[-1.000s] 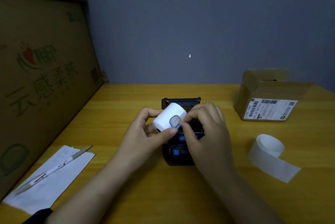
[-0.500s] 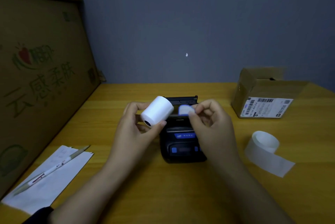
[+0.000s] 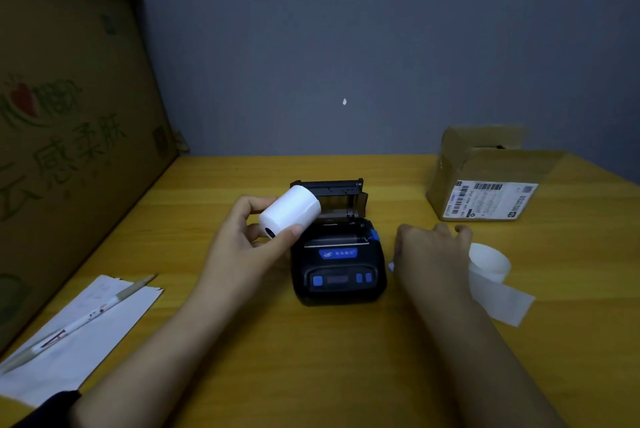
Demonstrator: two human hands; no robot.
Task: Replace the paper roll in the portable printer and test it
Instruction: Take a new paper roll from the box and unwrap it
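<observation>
Wooden table (image 3: 346, 358) bears printer (image 3: 337, 264), lid up, bay exposed for loading. Old paper coil (image 3: 491, 271) lies discarded at right. Left hand (image 3: 249, 240) clamps new paper roll (image 3: 290, 211) just above bay's left edge. Right hand (image 3: 429, 254) low beside printer, fingers loosely spread; whether anything pinched, cannot tell.

The wooden table (image 3: 242, 341) bears a printer (image 3: 337, 268), cardboard box (image 3: 485, 185), loose paper coil (image 3: 491, 275), sheet (image 3: 79, 344) and pen (image 3: 79, 323).

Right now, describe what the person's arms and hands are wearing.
Both hands, left hand and right hand, are bare: no gloves, rings or watch visible. The right forearm is uncovered. A dark sleeve cuff shows on the left arm at the frame's bottom edge.
</observation>
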